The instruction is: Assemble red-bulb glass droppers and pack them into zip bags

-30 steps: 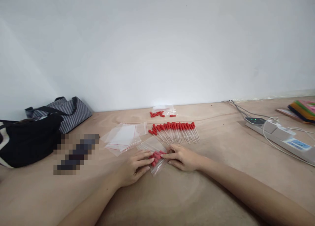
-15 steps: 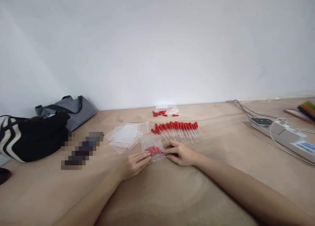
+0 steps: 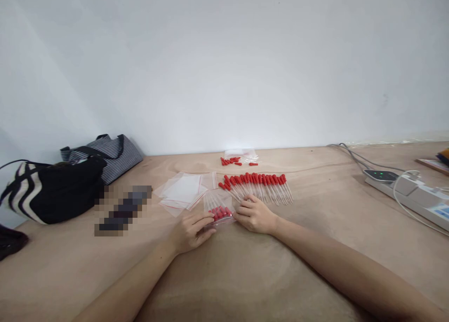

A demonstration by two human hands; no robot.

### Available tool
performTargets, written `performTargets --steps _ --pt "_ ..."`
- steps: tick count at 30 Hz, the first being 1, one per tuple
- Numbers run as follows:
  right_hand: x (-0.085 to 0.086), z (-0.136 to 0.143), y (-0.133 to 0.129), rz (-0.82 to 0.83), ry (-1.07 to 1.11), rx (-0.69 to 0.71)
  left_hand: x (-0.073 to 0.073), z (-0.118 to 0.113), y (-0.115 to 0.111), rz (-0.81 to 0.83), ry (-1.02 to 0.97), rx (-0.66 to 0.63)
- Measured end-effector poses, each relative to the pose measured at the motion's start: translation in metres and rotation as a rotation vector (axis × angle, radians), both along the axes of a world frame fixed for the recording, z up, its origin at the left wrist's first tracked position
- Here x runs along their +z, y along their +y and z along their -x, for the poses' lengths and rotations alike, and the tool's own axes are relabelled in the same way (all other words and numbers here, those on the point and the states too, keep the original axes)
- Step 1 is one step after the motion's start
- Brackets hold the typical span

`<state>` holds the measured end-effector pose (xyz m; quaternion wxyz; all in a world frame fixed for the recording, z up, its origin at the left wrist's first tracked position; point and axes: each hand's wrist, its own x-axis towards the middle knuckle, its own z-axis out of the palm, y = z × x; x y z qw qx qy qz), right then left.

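Note:
A clear zip bag holding several red-capped droppers lies on the table, its sealing edge toward me. My left hand is at the bag's left side, fingertips on its corner and thumb apart from the fingers. At the right edge of the bag, my right hand has its fingers curled together on the plastic. Behind the right hand lies a row of droppers with red bulbs and clear stems. Flat clear bags are spread out to the left of the filled bag.
Loose red bulbs and another clear bag lie near the wall. A black bag and a striped bag stand at the left, beside a pixelated dark object. A power strip with cables is at the right.
The view has shifted slightly. My left thumb has moved away from the bag's edge, and my right fingers have closed in closer together.

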<state>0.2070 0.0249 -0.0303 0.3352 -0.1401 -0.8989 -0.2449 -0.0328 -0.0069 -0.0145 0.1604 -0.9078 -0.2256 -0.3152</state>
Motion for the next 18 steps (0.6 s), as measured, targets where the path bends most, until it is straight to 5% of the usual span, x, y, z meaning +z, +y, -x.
performTargets --steps 9,18 --pt "-0.003 -0.003 -0.002 0.111 0.145 -0.037 0.002 0.001 0.000 -0.193 0.030 -0.025" --pt "0.002 0.018 -0.006 -0.022 0.102 -0.009 0.000 0.002 0.003 -0.221 0.066 -0.075"
